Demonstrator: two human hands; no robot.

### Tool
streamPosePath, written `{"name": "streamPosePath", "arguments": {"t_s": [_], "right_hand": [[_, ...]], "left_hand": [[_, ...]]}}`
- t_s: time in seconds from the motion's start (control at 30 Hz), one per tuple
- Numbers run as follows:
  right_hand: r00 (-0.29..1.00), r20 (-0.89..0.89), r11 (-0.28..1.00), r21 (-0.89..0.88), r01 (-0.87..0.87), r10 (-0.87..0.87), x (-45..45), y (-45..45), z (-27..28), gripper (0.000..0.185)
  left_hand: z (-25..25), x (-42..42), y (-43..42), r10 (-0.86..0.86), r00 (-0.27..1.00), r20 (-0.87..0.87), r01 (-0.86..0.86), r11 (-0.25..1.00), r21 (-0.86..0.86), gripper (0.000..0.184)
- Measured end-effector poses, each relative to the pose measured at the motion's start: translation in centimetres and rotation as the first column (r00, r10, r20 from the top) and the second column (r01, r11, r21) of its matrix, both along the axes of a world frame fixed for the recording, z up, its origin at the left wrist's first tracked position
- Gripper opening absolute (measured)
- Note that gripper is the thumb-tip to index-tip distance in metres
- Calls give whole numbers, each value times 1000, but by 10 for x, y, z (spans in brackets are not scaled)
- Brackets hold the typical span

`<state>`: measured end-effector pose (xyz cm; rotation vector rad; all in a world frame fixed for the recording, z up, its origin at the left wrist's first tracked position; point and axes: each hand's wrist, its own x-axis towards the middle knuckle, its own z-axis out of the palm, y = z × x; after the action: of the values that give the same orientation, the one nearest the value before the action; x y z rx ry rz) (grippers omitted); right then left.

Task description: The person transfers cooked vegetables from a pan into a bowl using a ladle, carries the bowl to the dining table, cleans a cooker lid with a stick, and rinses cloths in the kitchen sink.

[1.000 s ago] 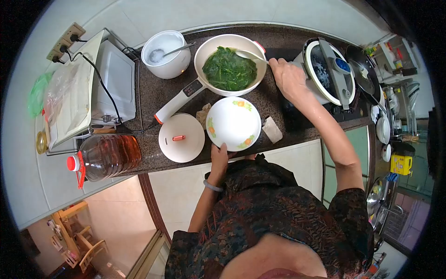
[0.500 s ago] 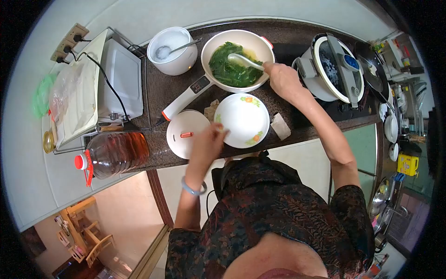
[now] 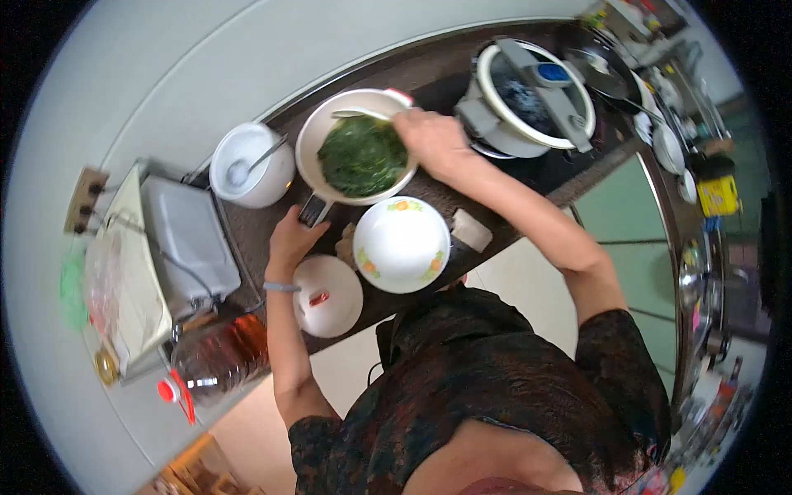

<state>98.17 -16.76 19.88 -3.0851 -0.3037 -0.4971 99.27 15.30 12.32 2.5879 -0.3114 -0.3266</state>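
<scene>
1. Head view, far left: a large bottle of reddish liquid [image 3: 219,359] is stood at the edge of the worktop [image 3: 441,194], apart from both hands.
2. Next, a white pot [image 3: 268,194] is set near the pan, with a ladle [image 3: 269,152] leaned on its rim, so that the stem can presumably be reached easily.
3. The pan's handle [image 3: 313,209] is grasped by the left hand [image 3: 293,241], its fingers wrapped around the grip; the pan is probably being steadied this way against the push of the spoon. How tightly the fingers are closed cannot be told.
4. Just below that hand, a round lid [image 3: 334,309] is laid with its red knob upward, off the pan, by which the food is left uncovered.
5. The pan [image 3: 308,153] is placed behind the dish, and the cooked greens [image 3: 363,161] are contained in it.
6. A spoon [image 3: 356,113] is pinched in the fingers of the right hand [image 3: 433,142], its bowl kept over the far side of the greens, seemingly so that they can be worked from above.
7. The floral dish [image 3: 402,245], with nothing seen in it, is placed close in front of the pan, apparently for short reach.
8. A folded cloth [image 3: 471,230] is laid just beside the dish; farther right, a large cooker [image 3: 493,124] is set apart.
</scene>
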Motion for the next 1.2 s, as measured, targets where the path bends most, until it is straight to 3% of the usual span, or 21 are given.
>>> {"name": "streamPosePath", "arguments": {"t_s": [0.07, 0.13, 0.23, 0.33, 0.5, 0.67, 0.8, 0.87, 0.97, 1.03, 1.07, 1.2], "right_hand": [[1000, 6, 996, 90, 26, -27, 21, 5, -25, 16], [1000, -8, 997, 69, 16, -15, 23, 11, -31, 15], [997, -74, 998, 66, -24, 29, 9, 15, -31, 15], [991, -111, 991, 118, -56, 69, -12, 14, -24, 19], [982, -165, 991, 108, -76, 93, -47, 1, -10, 19], [991, -121, 995, 77, 65, -55, -69, -9, 10, 19], [973, -22, 973, -19, 230, -230, -66, -17, -7, 7], [973, -19, 973, -23, 230, -230, -64, -16, -17, 5], [966, -82, 969, 12, 245, -244, -64, -13, -27, 5], [967, -120, 948, 205, 245, -224, -69, -15, -32, 7], [968, -121, 948, 205, 242, -221, -70, -16, -32, 7], [895, -381, 860, 349, 373, -233, -75, -19, -27, 11]], "left_hand": [[-7, 3, 2, -17, 999, -44, 15, 999, -36, 49], [-14, 10, -2, -11, 995, -94, 7, 999, -43, 44], [-13, 0, 3, 2, 1000, 22, 2, 988, -152, 43], [-12, -1, 1, 36, 999, 26, -37, 999, 11, 42], [1, -2, -2, 29, 999, 31, -31, 997, 69, 41], [3, -4, -5, 35, 996, 83, -45, 990, 131, 41], [1, -5, -5, 22, 992, 124, -39, 990, 136, 40], [2, -7, -4, 35, 992, 120, -51, 990, 134, 39], [6, -8, -7, 21, 991, 133, -42, 987, 156, 39], [6, -9, -8, 33, 991, 128, -56, 982, 181, 39], [5, -8, -8, 36, 991, 127, -59, 982, 182, 39], [8, -10, -8, 30, 989, 143, -57, 981, 184, 38]]}}
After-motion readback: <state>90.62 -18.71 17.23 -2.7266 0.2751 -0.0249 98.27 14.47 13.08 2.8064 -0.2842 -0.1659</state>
